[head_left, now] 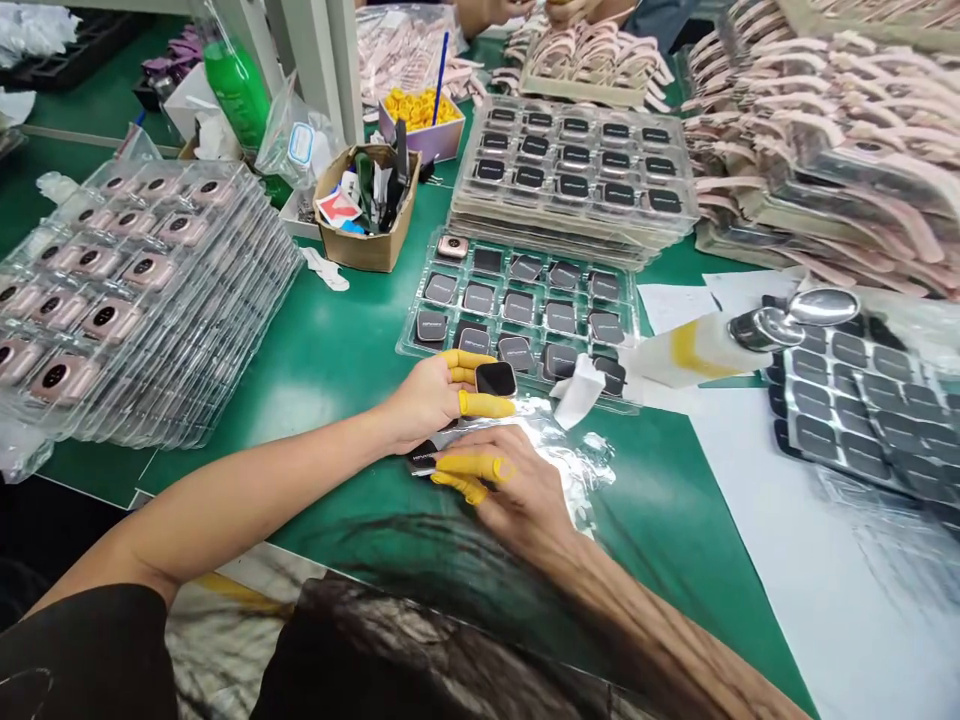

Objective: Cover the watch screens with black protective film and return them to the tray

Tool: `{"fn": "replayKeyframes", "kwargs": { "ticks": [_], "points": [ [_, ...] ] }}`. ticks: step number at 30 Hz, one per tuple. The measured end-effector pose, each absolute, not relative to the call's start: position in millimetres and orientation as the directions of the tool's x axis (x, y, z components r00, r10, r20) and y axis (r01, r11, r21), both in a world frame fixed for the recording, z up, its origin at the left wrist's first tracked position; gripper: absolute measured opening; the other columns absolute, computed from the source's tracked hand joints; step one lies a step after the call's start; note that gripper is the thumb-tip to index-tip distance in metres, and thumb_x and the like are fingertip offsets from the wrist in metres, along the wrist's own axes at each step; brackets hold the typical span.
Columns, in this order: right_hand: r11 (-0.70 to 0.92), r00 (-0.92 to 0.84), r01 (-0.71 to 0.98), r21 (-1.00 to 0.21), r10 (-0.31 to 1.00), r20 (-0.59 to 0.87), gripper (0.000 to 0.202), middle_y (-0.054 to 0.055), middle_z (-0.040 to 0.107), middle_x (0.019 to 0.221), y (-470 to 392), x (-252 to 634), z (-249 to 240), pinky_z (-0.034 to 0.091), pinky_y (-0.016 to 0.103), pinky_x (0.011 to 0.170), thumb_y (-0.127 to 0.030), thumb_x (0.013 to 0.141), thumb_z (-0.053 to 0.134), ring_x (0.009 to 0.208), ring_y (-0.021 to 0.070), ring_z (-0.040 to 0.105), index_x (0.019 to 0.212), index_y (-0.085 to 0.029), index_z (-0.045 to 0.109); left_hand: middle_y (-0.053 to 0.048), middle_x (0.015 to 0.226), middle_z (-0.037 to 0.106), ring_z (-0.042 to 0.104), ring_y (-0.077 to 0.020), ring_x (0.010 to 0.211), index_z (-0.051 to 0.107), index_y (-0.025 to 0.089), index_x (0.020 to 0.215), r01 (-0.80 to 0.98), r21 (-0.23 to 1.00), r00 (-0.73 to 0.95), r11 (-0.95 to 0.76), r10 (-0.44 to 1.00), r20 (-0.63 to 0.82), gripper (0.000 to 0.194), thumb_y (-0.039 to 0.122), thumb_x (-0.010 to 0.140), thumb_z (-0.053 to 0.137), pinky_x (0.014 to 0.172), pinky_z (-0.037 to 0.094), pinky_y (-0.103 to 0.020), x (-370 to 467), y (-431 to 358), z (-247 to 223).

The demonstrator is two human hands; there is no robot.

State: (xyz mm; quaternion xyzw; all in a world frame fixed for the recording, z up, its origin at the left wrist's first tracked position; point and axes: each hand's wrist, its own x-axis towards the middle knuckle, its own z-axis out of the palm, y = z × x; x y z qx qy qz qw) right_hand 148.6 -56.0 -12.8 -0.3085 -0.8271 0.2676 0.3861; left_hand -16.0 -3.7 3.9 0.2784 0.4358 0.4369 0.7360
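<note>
My left hand (pixel 431 400), with yellow finger cots on its fingers, grips a smartwatch body (pixel 496 378) whose dark glass faces up. Just below it, my right hand (pixel 517 475) also wears yellow finger cots, and its fingertips close on the edge of a black square piece with white lettering (pixel 422 457). A clear plastic sheet (pixel 555 440) shines on the table beneath and beside the hands. Right behind them lies a clear tray (pixel 409 345) of black lettered squares, with one pink watch body (pixel 452 247) in its far left pocket.
Stacked trays of pink watches (pixel 180 330) rise at left. Behind are a cardboard box of tools (pixel 375 245), a box of yellow finger cots (pixel 424 110) and more stacked trays (pixel 570 215). A white bottle with metal top (pixel 690 350), crumpled tissue (pixel 581 390) and black squares (pixel 825 390) lie right.
</note>
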Motion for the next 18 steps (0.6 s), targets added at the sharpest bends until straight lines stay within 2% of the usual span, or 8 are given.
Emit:
{"fn": "replayKeyframes", "kwargs": {
  "ticks": [2,3,5,7,10,12,15,18],
  "points": [
    [0.656,-0.532,0.237,-0.717,0.705,0.469,0.032,0.001,0.083,0.109,-60.4,159.9,0.3,0.06,0.053,0.087,-0.021,0.093,0.067,0.105,0.0326,0.074,0.113,-0.044,0.077,-0.002,0.098,0.074,0.068,-0.0111,0.084,0.069,0.017,0.108,-0.372,0.819,0.212,0.437,0.899,-0.384,0.061,0.004,0.053,0.094,0.085,0.058,-0.029,-16.5,-2.7,4.5],
    [0.603,-0.551,0.166,-0.781,0.713,0.433,0.027,0.001,0.083,0.108,-61.5,166.5,8.2,0.061,0.052,0.085,-0.026,0.094,0.068,0.102,0.0321,0.075,0.11,-0.044,0.079,-0.002,0.097,0.074,0.067,-0.0105,0.082,0.068,0.016,0.11,-0.342,0.841,0.199,0.418,0.907,-0.37,0.061,0.005,0.055,0.094,0.084,0.058,-0.029,-16.8,-2.6,4.5],
    [0.364,-0.587,0.007,-0.931,0.755,0.291,0.011,0.002,0.081,0.094,-58.6,180.3,23.5,0.061,0.043,0.071,-0.037,0.095,0.07,0.082,0.0262,0.074,0.097,-0.041,0.081,-0.003,0.097,0.073,0.066,-0.01,0.079,0.067,0.014,0.114,-0.241,0.897,0.197,0.37,0.924,-0.328,0.063,0.006,0.057,0.093,0.082,0.059,-0.029,-17.5,-3.9,3.7],
    [0.094,-0.534,-0.044,-0.995,0.839,0.103,0.006,0.0,0.076,0.079,-48.1,191.8,33.2,0.057,0.033,0.061,-0.042,0.09,0.079,0.068,0.0194,0.068,0.087,-0.037,0.081,-0.005,0.098,0.074,0.066,-0.01,0.077,0.068,0.012,0.118,-0.115,0.944,0.224,0.308,0.934,-0.278,0.064,0.009,0.06,0.094,0.08,0.059,-0.028,-17.7,-6.8,2.5],
    [-0.148,-0.228,-0.006,-0.989,0.963,-0.143,0.023,-0.001,0.076,0.077,-25.8,200.3,29.7,0.057,0.027,0.066,-0.039,0.067,0.098,0.073,0.0159,0.068,0.084,-0.033,0.082,-0.003,0.091,0.075,0.067,-0.0109,0.075,0.072,0.013,0.122,0.074,0.969,0.293,0.236,0.924,-0.247,0.061,0.017,0.065,0.092,0.077,0.058,-0.026,-17.0,-12.3,2.1],
    [-0.267,-0.101,-0.052,-0.962,0.96,-0.26,0.035,-0.001,0.077,0.08,-14.5,200.0,19.7,0.057,0.025,0.07,-0.04,0.054,0.103,0.076,0.0158,0.069,0.081,-0.03,0.083,0.0,0.083,0.074,0.068,-0.0117,0.074,0.074,0.015,0.125,0.185,0.962,0.32,0.203,0.913,-0.254,0.06,0.022,0.068,0.091,0.077,0.058,-0.025,-16.2,-15.0,3.3],
    [-0.391,-0.103,-0.108,-0.914,0.919,-0.381,0.042,0.001,0.077,0.079,-8.4,195.6,7.0,0.058,0.026,0.068,-0.044,0.046,0.104,0.074,0.0167,0.069,0.076,-0.026,0.082,0.003,0.078,0.074,0.07,-0.0131,0.073,0.076,0.019,0.125,0.302,0.938,0.311,0.17,0.913,-0.265,0.06,0.025,0.067,0.09,0.075,0.058,-0.024,-15.2,-16.6,4.7],
    [-0.416,-0.123,-0.09,-0.905,0.906,-0.404,0.045,0.001,0.077,0.076,-9.6,192.5,2.7,0.057,0.027,0.066,-0.045,0.043,0.104,0.074,0.018,0.069,0.076,-0.025,0.081,0.002,0.077,0.075,0.071,-0.0145,0.072,0.078,0.02,0.124,0.344,0.926,0.293,0.157,0.919,-0.264,0.06,0.029,0.067,0.09,0.072,0.058,-0.025,-14.4,-16.5,4.3]
  ]
}}
